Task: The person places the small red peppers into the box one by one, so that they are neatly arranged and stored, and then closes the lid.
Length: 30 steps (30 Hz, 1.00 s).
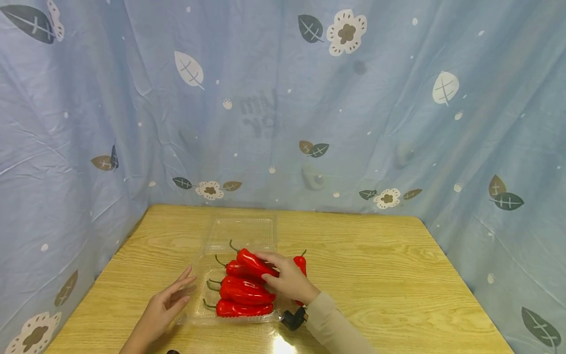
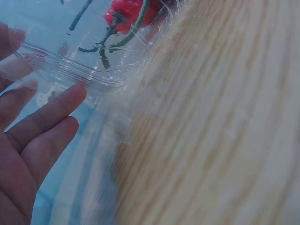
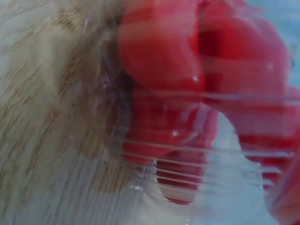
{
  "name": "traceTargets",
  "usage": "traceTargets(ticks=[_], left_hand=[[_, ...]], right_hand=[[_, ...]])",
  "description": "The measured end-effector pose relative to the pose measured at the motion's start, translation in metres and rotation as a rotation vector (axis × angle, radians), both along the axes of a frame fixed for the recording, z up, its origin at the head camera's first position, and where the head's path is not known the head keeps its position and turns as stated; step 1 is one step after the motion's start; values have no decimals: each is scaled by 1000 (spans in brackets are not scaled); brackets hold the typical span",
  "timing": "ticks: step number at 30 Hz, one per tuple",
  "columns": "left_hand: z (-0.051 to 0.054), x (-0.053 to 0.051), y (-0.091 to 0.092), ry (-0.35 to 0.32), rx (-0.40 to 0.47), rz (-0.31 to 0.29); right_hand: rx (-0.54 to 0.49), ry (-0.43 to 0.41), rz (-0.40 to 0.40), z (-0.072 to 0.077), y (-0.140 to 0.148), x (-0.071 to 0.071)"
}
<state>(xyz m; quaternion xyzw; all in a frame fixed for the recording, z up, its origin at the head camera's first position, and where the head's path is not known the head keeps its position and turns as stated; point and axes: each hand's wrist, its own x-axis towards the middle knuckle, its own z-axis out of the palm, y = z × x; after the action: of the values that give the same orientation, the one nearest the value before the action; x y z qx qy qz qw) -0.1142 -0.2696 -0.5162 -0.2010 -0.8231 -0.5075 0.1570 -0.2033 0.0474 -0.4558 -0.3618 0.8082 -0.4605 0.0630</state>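
Note:
A clear plastic box [image 1: 199, 305] with its lid [image 1: 243, 232] folded back lies on the table. Several red peppers [image 1: 247, 291] with green stems are inside, stems to the left. My right hand [image 1: 289, 281] holds the uppermost red pepper [image 1: 251, 260] between thumb and fingers, over the far part of the box. Beside the box's left wall is my left hand [image 1: 164, 306], fingers extended and holding nothing; the left wrist view shows its fingertips [image 2: 75, 93] close to the wall. Blurred red peppers [image 3: 161, 51] fill the right wrist view behind the clear ribbed wall.
Another red pepper [image 1: 300, 265] lies on the table right of the box, partly hidden by my right hand. A black device [image 1: 294, 319] sits at the right wrist. A blue patterned curtain [image 1: 283, 123] hangs behind the wooden table [image 1: 376, 275].

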Motion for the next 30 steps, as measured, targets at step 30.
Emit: traceTargets(ticks=[30], left_hand=[[-2, 0, -2, -10, 14, -20]], right_hand=[[289, 202, 71, -7, -24, 5]])
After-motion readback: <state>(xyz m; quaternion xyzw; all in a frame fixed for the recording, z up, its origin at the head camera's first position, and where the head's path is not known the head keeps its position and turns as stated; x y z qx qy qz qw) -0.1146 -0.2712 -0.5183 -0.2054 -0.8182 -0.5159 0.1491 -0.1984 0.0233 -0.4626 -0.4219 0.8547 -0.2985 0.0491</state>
